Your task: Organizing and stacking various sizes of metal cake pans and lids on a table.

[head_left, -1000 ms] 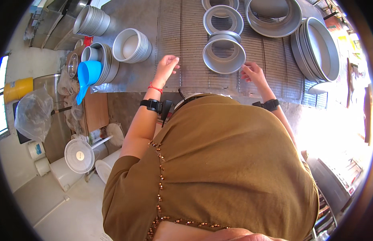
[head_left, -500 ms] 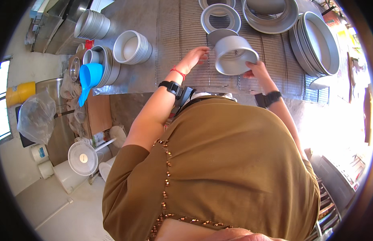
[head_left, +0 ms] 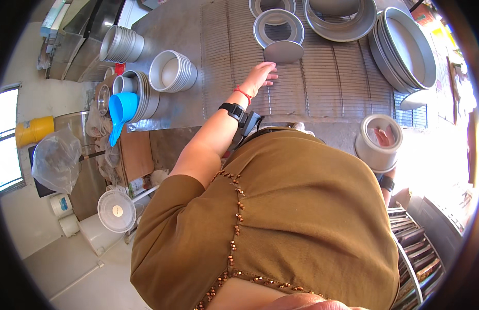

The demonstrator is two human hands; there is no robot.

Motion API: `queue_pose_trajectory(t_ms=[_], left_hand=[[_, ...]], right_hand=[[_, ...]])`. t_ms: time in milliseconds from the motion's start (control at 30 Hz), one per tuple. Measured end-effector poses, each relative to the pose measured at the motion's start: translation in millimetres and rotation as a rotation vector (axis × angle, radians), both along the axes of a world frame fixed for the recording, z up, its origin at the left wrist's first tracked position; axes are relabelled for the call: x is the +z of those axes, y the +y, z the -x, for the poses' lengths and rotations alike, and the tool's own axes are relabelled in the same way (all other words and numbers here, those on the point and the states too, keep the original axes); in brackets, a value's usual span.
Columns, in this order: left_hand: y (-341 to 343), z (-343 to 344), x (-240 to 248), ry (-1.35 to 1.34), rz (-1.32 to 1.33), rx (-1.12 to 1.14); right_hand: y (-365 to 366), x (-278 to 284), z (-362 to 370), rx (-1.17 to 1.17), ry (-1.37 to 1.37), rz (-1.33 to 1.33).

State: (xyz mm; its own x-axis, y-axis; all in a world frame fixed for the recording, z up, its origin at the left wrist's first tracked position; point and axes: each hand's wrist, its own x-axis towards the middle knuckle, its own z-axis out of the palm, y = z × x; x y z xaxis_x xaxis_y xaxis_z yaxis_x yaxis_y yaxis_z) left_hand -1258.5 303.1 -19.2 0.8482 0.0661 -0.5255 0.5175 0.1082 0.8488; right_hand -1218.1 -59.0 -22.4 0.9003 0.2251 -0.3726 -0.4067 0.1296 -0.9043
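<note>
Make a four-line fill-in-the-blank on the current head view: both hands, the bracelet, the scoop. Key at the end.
1. The ____ hand holds a pan.
2. The ____ hand is the nearer one to the disc.
3. The bracelet is coloured ____.
4. The scoop is coloured ____.

Missing words: right; left; red; blue.

Matt metal: tin (head_left: 374, 158), 3 o'clock; disc (head_left: 284, 52), 1 o'clock. Smooth plastic: scoop (head_left: 123, 107), 10 o'clock. Matt cloth: shirt (head_left: 301, 217).
</note>
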Motion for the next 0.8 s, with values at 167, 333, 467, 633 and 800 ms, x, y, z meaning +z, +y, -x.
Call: queue_pose_trajectory(t_ms=[167, 333, 467, 633, 800], left_hand=[[7.7, 12.6, 4.3, -0.002, -0.016, 0.090], [41.5, 39.1, 9.0, -0.018, -0.015, 0.255], [75.1, 74.6, 18.4, -0.086, -0.108, 0.478], [110.0, 113.7, 30.1, -0.176, -0.232, 0.810], [152.8, 135.5, 35.3, -0.174, -0.381, 1.131]], right_hand=[[8.9, 4.9, -15.0, 0.127, -0.009, 0.088], [64.9, 13.4, -29.7, 0.368, -0.003, 0.288], [122.3, 5.1, -36.4, 0.452, -0.007, 0.365], [129.3, -28.3, -40.7, 0.470, -0.084, 0.412], [120.3, -41.5, -40.9, 0.532, 0.015, 0.395]])
